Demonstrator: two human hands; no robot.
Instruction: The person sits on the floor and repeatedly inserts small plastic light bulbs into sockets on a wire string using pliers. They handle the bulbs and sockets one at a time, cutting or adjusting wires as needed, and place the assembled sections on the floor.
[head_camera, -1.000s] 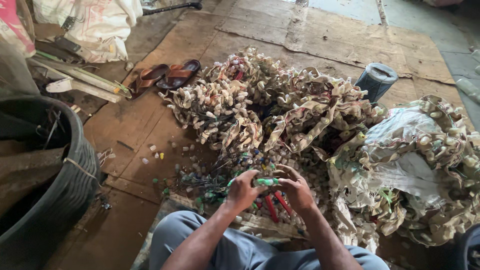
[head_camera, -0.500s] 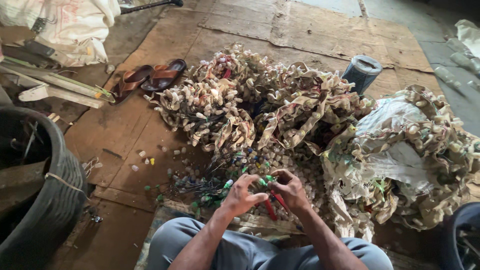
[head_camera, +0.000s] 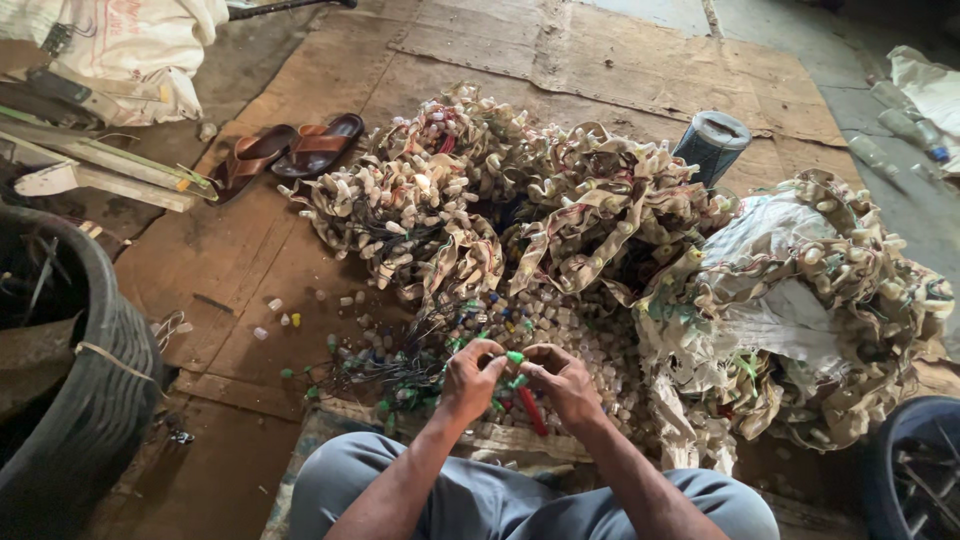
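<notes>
Spread over brown cardboard sheets: a big heap of pale tangled strips; before it, loose small caps; nearer, left hand and right hand pinching one small green piece between fingertips; seemingly mid-separation; next, likely a firm two-handed pull.

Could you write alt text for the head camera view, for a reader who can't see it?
A seated person's left hand and right hand together pinch a small green plastic piece over a heap of tangled beige strips studded with small caps. A pair of brown sandals lies on the worn cardboard floor covering; a black rubber tyre sits at left.
</notes>
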